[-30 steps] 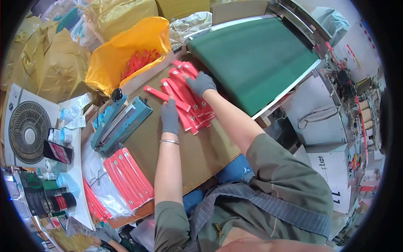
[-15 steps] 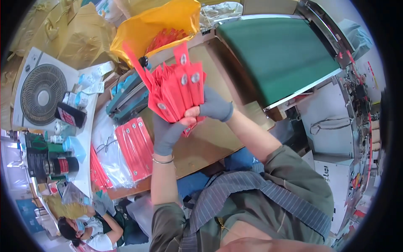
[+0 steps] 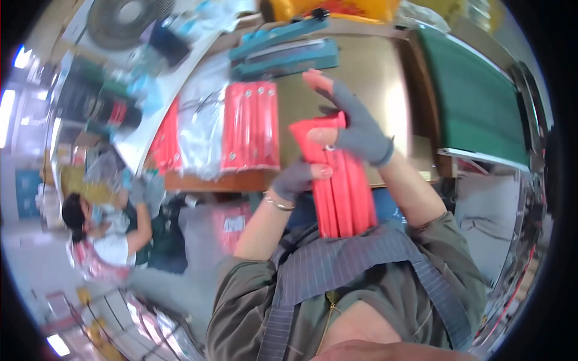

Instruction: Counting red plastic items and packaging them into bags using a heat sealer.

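A bundle of red flat strips (image 3: pixel 343 195), with metal snaps showing near one end, is held upright close to my apron, its lower end near my chest. My left hand (image 3: pixel 296 179), in a grey fingerless glove, grips the bundle from the left side, thumb on its front. At the upper end is my right hand (image 3: pixel 358 123), gloved alike; its fingers stretch up and away while the thumb lies across the bundle's top. To the left on the table rests a clear-bagged pack of similar red strips (image 3: pixel 251 127).
A teal bar sealer (image 3: pixel 286 57) sits at the table's back. Empty-looking clear bags (image 3: pixel 203 138) lie left of the pack. Beyond stands a yellow bag (image 3: pixel 337 9); a green conveyor belt (image 3: pixel 481 102) runs at right. A co-worker (image 3: pixel 114 231) sits at lower left.
The bundle has come down from above the table toward my body, from fanned out to more evenly stacked. My right hand's fingers have spread. The view has shifted too.
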Demonstrator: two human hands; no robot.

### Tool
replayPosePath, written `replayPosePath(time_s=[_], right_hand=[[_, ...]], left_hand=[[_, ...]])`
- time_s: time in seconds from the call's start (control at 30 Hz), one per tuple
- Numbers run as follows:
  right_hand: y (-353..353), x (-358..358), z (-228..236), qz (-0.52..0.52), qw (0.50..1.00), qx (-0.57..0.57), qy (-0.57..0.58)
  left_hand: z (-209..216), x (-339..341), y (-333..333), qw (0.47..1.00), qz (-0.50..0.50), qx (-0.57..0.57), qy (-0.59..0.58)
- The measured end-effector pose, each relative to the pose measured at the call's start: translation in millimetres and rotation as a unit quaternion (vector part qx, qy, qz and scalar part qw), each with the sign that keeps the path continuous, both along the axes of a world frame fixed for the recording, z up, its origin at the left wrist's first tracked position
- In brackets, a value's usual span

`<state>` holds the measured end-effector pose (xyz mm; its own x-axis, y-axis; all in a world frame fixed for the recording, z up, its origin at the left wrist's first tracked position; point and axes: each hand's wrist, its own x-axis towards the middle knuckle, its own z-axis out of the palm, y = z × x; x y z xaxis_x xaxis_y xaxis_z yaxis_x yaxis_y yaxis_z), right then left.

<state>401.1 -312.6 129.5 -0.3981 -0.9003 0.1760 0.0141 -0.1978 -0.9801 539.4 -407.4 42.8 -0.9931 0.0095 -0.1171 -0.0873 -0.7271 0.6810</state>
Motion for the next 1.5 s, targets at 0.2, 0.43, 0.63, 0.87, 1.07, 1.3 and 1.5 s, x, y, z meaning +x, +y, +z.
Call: replayPosePath(time_s=[0.2, 0.43, 0.63, 0.87, 1.07, 1.3, 1.5], right_hand=[[-6, 15, -58, 0.245, 0.928, 0.089, -0.265], [-14, 38, -69, 0.125, 0.938, 0.142, -0.292], [-8, 39, -66, 0.112, 0.937, 0.171, -0.284], [-12, 49, -66, 0.107, 0.963, 0.114, -0.221], [34, 25, -48, 0.136, 0.941, 0.054, -0.305], [50, 6, -86, 0.045, 0.945, -0.041, -0.322], [167, 96, -105, 0.043, 0.924, 0.149, -0.35]], left_hand=[[-3, 62, -36, 0.9, 0.029, -0.397, -0.179], [-48, 143, -220, 0.529, 0.354, -0.738, -0.222], [29, 91, -143, 0.788, 0.535, -0.302, -0.041], [-11, 50, 2, 0.637, 0.551, -0.537, -0.05], [41, 32, -61, 0.79, 0.537, -0.275, -0.107], [83, 8, 47, 0.56, 0.138, -0.782, 0.235], [-8, 88, 104, 0.722, 0.279, -0.623, 0.116]])
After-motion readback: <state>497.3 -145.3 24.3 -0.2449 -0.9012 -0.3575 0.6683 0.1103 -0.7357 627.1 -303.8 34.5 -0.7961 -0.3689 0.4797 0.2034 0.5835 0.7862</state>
